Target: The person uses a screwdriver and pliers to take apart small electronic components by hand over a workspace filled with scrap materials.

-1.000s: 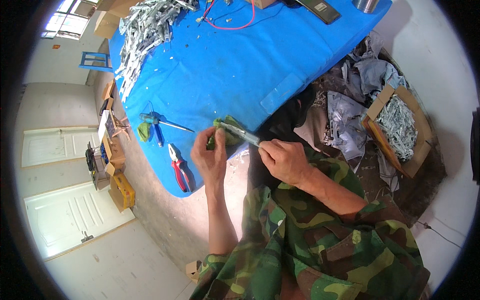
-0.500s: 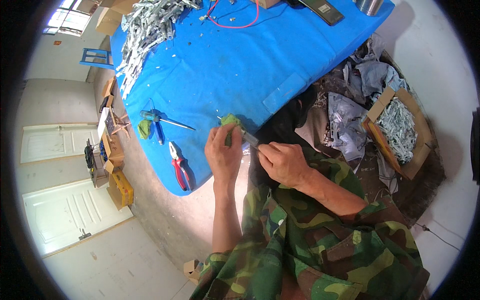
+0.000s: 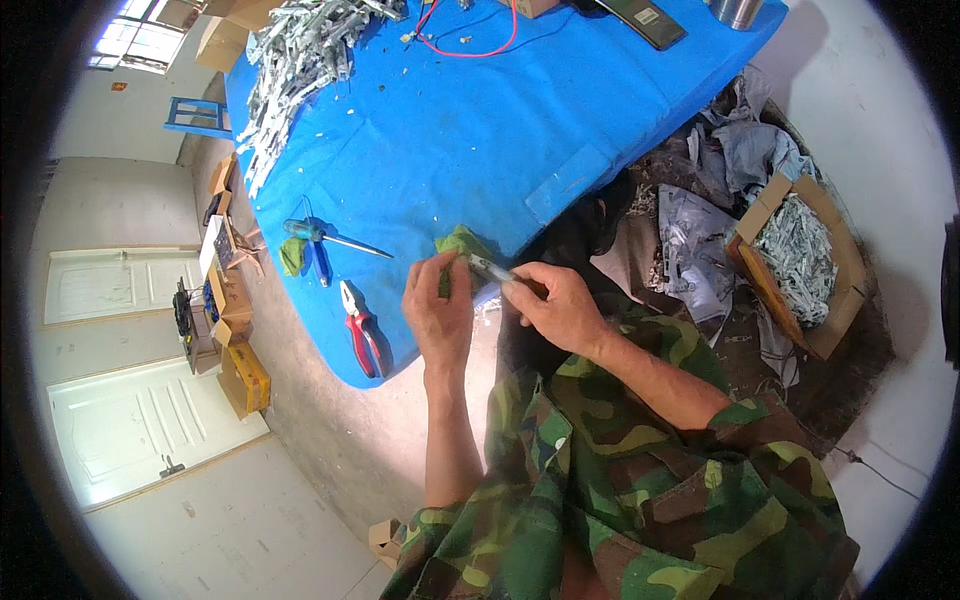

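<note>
My left hand (image 3: 438,308) grips a green cloth (image 3: 459,243) at the near edge of the blue table (image 3: 470,140). The cloth is pinched around one end of a thin metal strip (image 3: 492,270). My right hand (image 3: 560,305) holds the other end of that strip, just right of the left hand. Both hands hover over the table's front edge, in front of my camouflage sleeve.
Red-handled pliers (image 3: 360,328), a blue-green screwdriver (image 3: 325,235) and a green rag (image 3: 291,256) lie left of my hands. A heap of metal strips (image 3: 295,60) fills the far left. Red wire (image 3: 470,40) lies at the back. A cardboard box of metal parts (image 3: 800,260) stands at right.
My left hand has shifted along the strip with the green cloth, first closing over it, now gripping it nearer the table edge. My right hand has stayed about where it was.
</note>
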Demonstrator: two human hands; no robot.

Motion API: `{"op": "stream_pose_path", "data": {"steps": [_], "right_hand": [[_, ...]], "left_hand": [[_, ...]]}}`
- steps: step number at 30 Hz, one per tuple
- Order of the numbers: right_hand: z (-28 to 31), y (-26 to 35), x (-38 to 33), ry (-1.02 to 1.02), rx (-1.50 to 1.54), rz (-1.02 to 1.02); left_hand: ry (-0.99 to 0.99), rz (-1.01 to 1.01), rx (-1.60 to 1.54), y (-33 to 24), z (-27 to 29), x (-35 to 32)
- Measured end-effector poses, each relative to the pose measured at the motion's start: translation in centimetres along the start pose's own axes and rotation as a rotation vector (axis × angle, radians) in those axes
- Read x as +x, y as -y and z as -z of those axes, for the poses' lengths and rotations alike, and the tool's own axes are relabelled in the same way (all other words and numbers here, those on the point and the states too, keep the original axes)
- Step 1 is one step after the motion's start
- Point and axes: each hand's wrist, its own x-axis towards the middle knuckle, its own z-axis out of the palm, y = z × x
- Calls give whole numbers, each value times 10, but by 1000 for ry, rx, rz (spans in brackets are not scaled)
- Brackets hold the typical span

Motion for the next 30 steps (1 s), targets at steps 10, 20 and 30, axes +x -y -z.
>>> {"op": "stream_pose_path", "data": {"steps": [10, 20, 30], "right_hand": [[-6, -16, -5, -153, -380, 406], [-6, -16, -8, -166, -520, 532], [-2, -13, -11, -153, -539, 512]], "left_hand": [[93, -71, 32, -13, 0, -24], [-2, -59, 117, 14, -4, 1], [21, 42, -15, 10, 17, -8]]}}
